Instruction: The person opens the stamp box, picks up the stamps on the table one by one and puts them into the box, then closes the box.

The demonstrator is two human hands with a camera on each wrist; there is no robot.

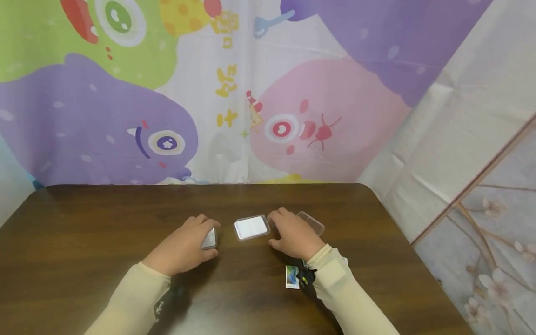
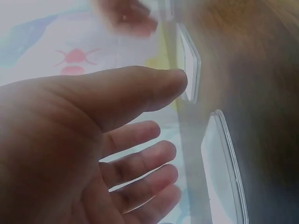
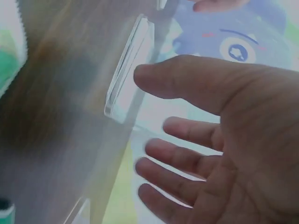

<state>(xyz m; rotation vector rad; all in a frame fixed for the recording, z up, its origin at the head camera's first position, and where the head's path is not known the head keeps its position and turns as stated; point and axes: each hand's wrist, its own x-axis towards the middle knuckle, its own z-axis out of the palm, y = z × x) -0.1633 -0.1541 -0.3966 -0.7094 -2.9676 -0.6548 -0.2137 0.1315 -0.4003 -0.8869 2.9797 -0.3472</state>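
Observation:
My left hand (image 1: 180, 246) hovers by a flat clear case (image 1: 211, 239) and partly covers it in the head view. The left wrist view shows the thumb extended and the other fingers loosely bent, with that case (image 2: 219, 172) beyond the fingertips. Between the two hands lies a second clear plastic case (image 1: 251, 227) with a white stack inside. My right hand (image 1: 295, 235) is at its right side, holding nothing; its thumb overlaps this case (image 3: 128, 65) in the right wrist view. Behind the right hand, a clear empty plastic piece (image 1: 313, 223) is partly hidden.
A small picture card (image 1: 291, 277) lies on the brown wooden table (image 1: 104, 223) below the right wrist, partly behind a black wrist ornament (image 1: 307, 276). Another card's white edge (image 1: 345, 261) shows past the right sleeve. A cartoon-printed cloth (image 1: 226, 158) hangs behind the table.

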